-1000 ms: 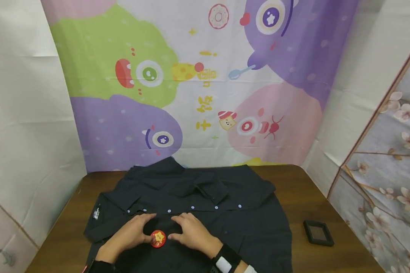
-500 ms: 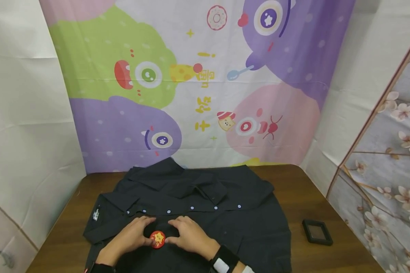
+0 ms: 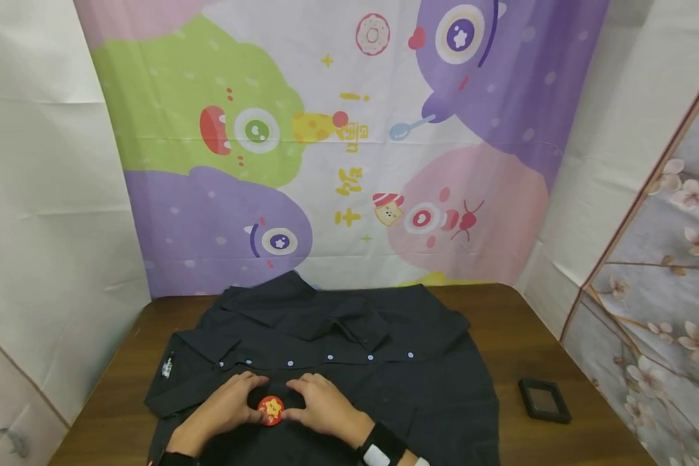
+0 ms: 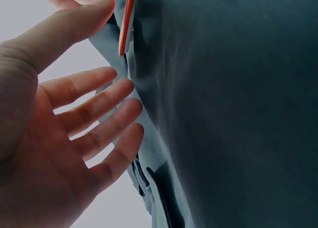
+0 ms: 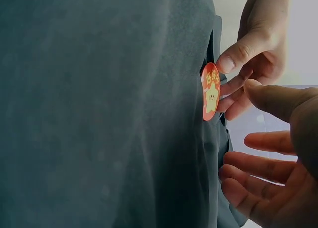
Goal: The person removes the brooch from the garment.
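Note:
A round red pin badge [image 3: 271, 410] with a smiling yellow star lies face up on the front of a dark button-up shirt [image 3: 431, 401]. From the side, the left wrist view shows the badge [image 4: 127, 27] edge-on, with a pale clasp part behind it. My left hand [image 3: 231, 402] is on its left, thumb tip at the badge's edge and fingers spread loosely. On the other side, my right hand [image 3: 326, 406] has its thumb tip right at the rim. Its fingers [image 5: 258, 166] extend loosely above the cloth. Neither hand grips the badge.
The shirt is spread over a brown wooden table [image 3: 501, 323], its row of pale buttons [image 3: 330, 357] running beyond the hands. A small black square frame [image 3: 544, 400] lies at the right. A cartoon-printed cloth [image 3: 349, 155] hangs behind the table.
My right hand has shifted slightly left, bringing its thumb closer to the badge. The left hand and the badge hold their places on the shirt.

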Available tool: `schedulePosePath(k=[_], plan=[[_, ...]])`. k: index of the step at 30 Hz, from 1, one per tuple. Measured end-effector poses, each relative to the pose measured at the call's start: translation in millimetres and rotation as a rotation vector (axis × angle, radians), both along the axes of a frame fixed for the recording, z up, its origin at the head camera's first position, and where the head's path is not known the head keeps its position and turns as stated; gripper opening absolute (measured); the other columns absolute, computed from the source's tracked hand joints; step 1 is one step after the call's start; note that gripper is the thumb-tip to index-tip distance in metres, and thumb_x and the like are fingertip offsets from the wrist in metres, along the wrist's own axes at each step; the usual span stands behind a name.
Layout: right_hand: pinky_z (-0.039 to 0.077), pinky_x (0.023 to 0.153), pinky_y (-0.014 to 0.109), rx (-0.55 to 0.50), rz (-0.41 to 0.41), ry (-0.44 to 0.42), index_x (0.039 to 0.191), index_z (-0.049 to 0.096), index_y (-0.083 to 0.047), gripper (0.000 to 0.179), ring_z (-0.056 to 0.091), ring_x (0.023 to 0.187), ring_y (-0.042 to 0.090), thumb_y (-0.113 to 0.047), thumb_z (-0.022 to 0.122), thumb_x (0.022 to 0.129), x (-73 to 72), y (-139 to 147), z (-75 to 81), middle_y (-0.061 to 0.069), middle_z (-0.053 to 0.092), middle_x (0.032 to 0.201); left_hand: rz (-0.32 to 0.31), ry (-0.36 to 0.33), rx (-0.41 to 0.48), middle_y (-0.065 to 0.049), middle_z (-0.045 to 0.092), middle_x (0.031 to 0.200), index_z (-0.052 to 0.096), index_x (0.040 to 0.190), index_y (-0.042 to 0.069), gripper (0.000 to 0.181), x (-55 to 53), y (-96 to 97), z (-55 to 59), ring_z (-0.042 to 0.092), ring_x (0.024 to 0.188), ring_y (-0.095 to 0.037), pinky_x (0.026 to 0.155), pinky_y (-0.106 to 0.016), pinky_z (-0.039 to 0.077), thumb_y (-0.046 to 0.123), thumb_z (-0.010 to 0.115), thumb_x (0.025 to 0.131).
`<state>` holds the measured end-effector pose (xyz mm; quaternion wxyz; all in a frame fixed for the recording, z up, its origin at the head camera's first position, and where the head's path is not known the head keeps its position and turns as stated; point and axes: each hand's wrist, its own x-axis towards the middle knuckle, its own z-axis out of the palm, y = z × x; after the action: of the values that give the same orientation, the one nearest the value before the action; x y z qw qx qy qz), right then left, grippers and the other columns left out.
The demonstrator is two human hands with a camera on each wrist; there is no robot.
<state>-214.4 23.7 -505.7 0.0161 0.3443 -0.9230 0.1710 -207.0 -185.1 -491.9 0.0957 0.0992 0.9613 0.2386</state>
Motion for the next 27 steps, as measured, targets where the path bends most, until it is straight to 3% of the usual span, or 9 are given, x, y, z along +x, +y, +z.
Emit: schedulePosePath(k=[27], plan=[[0.051, 0.087, 0.023, 0.039, 0.022, -0.044, 0.124, 0.066, -0.014, 0.051, 0.060, 0.097, 0.009, -0.045, 0.074, 0.084, 1.9, -10.3, -6.5, -0.002, 0.067, 0.108, 0.008, -0.016, 0.028, -0.005, 0.064, 0.107, 0.067, 0.114, 0.003, 0.058, 1.6, -4.1, -5.1, 0.060, 0.106, -0.028, 0.097, -0.054, 0.046, 0.024, 0.089, 0.064]])
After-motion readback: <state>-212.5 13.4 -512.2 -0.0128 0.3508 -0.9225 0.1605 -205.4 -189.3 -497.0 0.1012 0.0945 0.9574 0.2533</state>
